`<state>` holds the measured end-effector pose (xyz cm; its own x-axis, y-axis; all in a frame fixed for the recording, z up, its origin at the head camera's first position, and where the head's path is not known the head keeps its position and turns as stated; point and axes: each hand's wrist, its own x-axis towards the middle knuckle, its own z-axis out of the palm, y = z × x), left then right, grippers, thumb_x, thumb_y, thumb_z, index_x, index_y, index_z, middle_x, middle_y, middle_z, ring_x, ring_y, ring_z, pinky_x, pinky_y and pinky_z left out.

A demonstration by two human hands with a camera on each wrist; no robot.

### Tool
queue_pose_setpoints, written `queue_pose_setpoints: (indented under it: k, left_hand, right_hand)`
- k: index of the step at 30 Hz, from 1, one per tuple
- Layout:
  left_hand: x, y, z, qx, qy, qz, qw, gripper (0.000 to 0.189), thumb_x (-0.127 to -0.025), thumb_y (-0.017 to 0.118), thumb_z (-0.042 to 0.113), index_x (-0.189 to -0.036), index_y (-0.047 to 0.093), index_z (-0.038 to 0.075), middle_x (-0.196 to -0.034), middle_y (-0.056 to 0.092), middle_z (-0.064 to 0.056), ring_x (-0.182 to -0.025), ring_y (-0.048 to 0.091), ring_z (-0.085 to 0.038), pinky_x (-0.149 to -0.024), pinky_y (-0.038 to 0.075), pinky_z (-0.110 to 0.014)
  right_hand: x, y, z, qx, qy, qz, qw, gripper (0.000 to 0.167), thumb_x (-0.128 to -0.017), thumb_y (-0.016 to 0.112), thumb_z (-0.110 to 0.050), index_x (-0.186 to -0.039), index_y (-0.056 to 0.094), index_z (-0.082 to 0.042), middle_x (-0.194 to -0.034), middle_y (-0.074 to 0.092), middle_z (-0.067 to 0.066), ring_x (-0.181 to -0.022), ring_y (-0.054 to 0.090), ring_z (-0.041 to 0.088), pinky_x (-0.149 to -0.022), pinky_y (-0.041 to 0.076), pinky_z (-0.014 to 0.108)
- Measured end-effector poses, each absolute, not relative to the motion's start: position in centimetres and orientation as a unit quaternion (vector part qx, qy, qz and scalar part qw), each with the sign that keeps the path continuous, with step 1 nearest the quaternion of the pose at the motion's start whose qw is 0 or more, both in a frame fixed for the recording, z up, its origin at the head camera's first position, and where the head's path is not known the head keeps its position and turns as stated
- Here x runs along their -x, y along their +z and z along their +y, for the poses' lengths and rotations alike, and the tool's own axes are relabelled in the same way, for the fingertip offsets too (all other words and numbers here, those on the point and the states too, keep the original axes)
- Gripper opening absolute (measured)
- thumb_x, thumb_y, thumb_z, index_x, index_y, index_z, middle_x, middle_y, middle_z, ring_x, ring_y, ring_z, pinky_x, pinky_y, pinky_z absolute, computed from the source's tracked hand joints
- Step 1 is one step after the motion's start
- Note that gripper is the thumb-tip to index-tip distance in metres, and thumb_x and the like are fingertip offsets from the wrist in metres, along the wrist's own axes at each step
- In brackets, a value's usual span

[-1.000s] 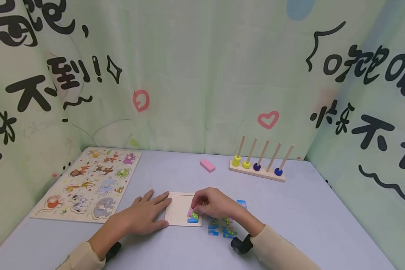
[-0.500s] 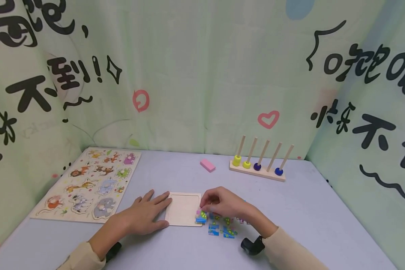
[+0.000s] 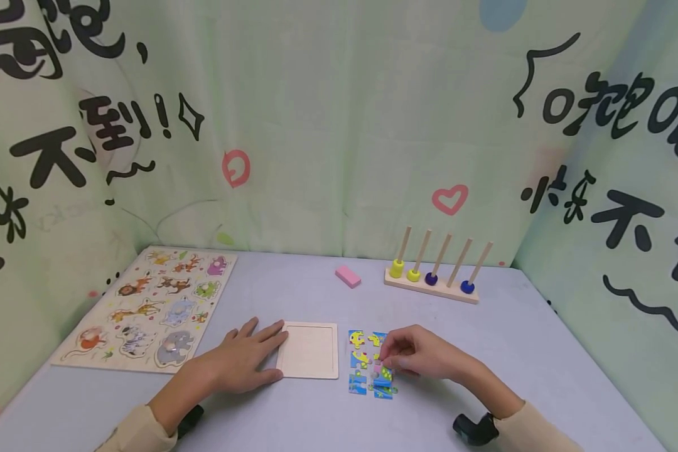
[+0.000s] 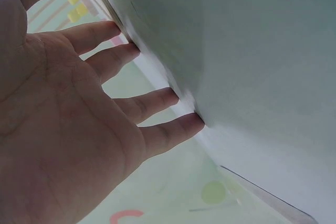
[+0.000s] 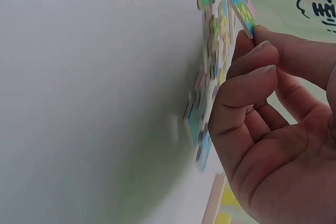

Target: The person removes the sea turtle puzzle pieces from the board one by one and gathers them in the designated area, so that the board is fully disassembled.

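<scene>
My right hand (image 3: 420,353) pinches a blue, green and pink jigsaw piece (image 5: 240,8) between thumb and fingertips, above the other pieces in the head view. Loose puzzle pieces (image 3: 358,359) with blue and yellow prints lie in rows on the table just left of and below that hand, some hidden behind it. Left of them lies a square wooden puzzle tray (image 3: 307,351), bare inside. My left hand (image 3: 243,358) is spread flat, its fingertips and thumb at the tray's left edge. In the left wrist view its fingers (image 4: 157,135) are straight and apart, holding nothing.
A large wooden animal puzzle board (image 3: 215,304) lies at the left. At the back stand a pink block (image 3: 348,277) and a peg stand (image 3: 429,289) with yellow and blue beads. Printed curtains (image 3: 339,125) enclose the table's back and sides.
My right hand has lifted the jigsaw piece away from the tray's right part and carried it right, over the loose pieces. The left hand has stayed in place.
</scene>
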<state>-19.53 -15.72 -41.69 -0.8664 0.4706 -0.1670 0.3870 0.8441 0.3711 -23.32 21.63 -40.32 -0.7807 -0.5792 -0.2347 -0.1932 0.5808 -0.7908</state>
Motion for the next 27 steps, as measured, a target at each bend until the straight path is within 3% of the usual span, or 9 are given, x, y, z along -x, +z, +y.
queue_pose_setpoints:
  k: [11, 27]
  left_hand:
    - [19.5, -41.8, -15.8, -0.227, 0.166, 0.951, 0.128, 0.075, -0.101, 0.068, 0.049, -0.162, 0.044, 0.014, -0.175, 0.033, -0.007, -0.160, 0.022, -0.057, -0.120, 0.024, -0.081]
    - [19.5, -41.7, -15.8, -0.225, 0.172, 0.951, 0.127, 0.074, -0.101, 0.068, 0.049, -0.162, 0.044, 0.014, -0.175, 0.033, -0.006, -0.160, 0.021, -0.056, -0.120, 0.024, -0.080]
  right_hand:
    - [22.1, -40.5, 25.1, 0.203, -0.407, 0.849, 0.269, 0.013, -0.101, 0.072, -0.015, -0.105, 0.072, -0.003, -0.090, 0.068, 0.003, -0.065, 0.053, 0.010, -0.059, 0.046, 0.019]
    - [21.5, -40.7, 25.6, 0.196, -0.399, 0.857, 0.262, 0.009, -0.100, 0.073, -0.013, -0.103, 0.072, -0.005, -0.088, 0.068, 0.003, -0.066, 0.053, 0.009, -0.058, 0.046, 0.019]
